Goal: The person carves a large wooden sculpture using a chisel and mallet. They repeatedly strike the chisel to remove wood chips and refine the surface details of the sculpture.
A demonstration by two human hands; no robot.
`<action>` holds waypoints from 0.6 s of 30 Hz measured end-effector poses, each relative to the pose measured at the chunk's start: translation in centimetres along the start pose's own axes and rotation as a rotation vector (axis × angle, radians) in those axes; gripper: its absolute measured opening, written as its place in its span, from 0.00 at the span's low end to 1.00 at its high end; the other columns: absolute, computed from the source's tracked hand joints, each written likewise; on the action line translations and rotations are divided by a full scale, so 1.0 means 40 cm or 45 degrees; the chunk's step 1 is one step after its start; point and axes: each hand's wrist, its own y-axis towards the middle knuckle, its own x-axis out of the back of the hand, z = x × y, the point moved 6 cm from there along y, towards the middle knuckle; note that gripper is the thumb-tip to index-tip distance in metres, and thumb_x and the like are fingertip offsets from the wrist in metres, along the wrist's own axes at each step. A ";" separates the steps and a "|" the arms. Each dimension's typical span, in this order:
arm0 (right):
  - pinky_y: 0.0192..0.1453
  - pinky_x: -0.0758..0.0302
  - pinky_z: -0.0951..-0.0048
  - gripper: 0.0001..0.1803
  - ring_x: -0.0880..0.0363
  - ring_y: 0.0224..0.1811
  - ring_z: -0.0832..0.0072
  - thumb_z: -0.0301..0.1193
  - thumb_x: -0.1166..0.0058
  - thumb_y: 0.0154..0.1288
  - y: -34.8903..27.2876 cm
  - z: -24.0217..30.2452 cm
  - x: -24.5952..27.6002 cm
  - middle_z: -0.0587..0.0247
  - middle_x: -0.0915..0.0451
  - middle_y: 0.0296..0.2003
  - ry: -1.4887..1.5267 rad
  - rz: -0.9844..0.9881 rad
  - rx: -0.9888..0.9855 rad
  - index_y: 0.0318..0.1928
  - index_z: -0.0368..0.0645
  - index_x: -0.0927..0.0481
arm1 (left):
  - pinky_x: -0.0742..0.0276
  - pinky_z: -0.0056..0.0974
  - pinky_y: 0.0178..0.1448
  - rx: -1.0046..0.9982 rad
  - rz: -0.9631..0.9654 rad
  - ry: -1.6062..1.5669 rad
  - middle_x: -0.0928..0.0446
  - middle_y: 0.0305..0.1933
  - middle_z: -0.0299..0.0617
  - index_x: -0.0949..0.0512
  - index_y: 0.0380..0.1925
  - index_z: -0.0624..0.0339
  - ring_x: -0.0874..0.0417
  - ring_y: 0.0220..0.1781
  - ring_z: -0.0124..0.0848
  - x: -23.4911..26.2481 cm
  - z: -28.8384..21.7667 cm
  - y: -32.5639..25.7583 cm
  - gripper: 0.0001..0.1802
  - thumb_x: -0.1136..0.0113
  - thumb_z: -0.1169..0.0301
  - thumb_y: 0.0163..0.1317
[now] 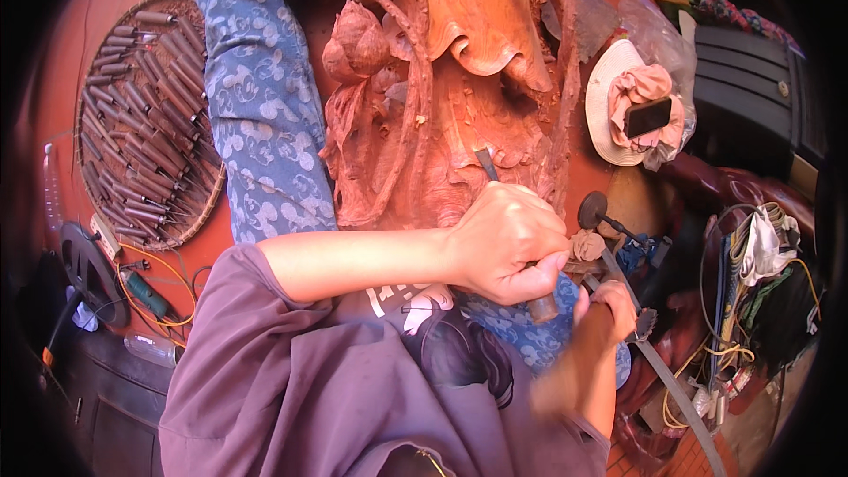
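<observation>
My left hand (512, 243) is closed around the wooden handle of a chisel (485, 162). The handle's butt end sticks out below the fist, and the flat metal blade points away from me onto a reddish wood carving (459, 128). That carving has twisted stems, bud shapes and a smooth orange curled sheet at the top. My right hand (611, 311) is closed on what looks like a wooden mallet (558, 380), smeared by motion and hanging below and right of the chisel's butt.
A round woven basket (79, 132) full of wooden-handled chisels lies at left. A white hat (602, 97) with pink cloth and a phone (647, 117) sits at right. A green power tool (146, 293) lies lower left; tangled cords (729, 353) lie lower right.
</observation>
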 end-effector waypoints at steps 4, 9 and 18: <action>0.32 0.25 0.64 0.19 0.24 0.23 0.60 0.26 0.27 0.48 -0.027 -0.018 0.004 0.57 0.24 0.23 0.150 -0.116 0.045 0.31 0.40 0.28 | 0.30 0.47 0.26 0.034 0.030 -0.009 0.33 0.14 0.45 0.32 0.10 0.60 0.26 0.19 0.47 -0.011 0.008 0.003 0.12 0.44 0.68 0.45; 0.31 0.23 0.63 0.17 0.25 0.22 0.62 0.24 0.30 0.52 0.002 -0.007 -0.010 0.57 0.25 0.22 -0.146 0.097 -0.070 0.33 0.40 0.30 | 0.31 0.46 0.27 0.075 0.115 0.079 0.32 0.17 0.43 0.32 0.13 0.59 0.26 0.21 0.45 -0.013 0.016 0.000 0.09 0.44 0.69 0.44; 0.32 0.24 0.64 0.17 0.24 0.23 0.57 0.21 0.30 0.47 -0.024 -0.035 -0.010 0.55 0.25 0.23 -0.033 -0.025 -0.058 0.29 0.39 0.29 | 0.30 0.47 0.26 0.124 0.218 0.107 0.32 0.17 0.44 0.32 0.12 0.60 0.26 0.21 0.47 -0.016 0.024 0.003 0.10 0.43 0.69 0.43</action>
